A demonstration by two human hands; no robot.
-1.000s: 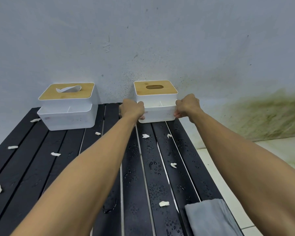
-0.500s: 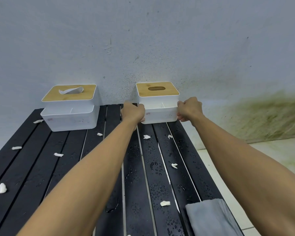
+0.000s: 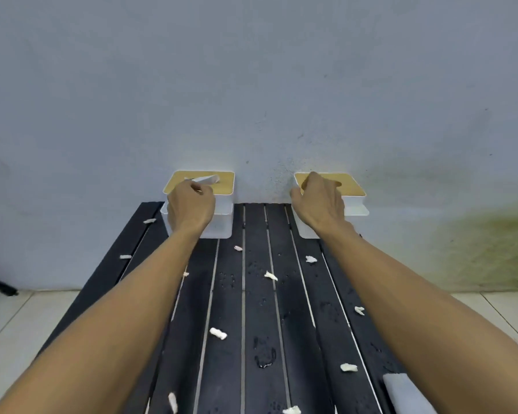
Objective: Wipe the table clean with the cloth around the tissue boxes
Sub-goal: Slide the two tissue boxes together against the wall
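Split up now! Gone from a two-handed hold on the sides of the right box (image 3: 352,190) to one hand per box.

Over to the left box (image 3: 223,222) with the left hand (image 3: 192,206), knuckles up, fingers curled over the front edge of the lid, right by the tissue (image 3: 205,179). Impossible to say whether pinching that tissue, gripping the lid, or merely resting there.

Up on top of the right box with the right hand (image 3: 320,201): thumb down the left wall, fingers curved across the lid. Looks like a clasp from above.

No clear sign of either box having shifted much. Both at the far end of the table (image 3: 254,309), hard against the wall, left one at the left corner, right one at the right corner, apart from each other.

And the cloth (image 3: 405,391)? Lying untouched at the near right edge, well apart from both hands. No wiping begun, judging by the mess: scraps (image 3: 218,333) dotted over the slats from far end to near, drops (image 3: 263,357) on the middle ones.

Reads as box-handling ahead of the real job, perhaps squaring or lifting them to free the slats beneath. Next, probably: let go, reach back for the cloth, sweep between and around the boxes. Worth minding the gaps between slats, with scraps so small.
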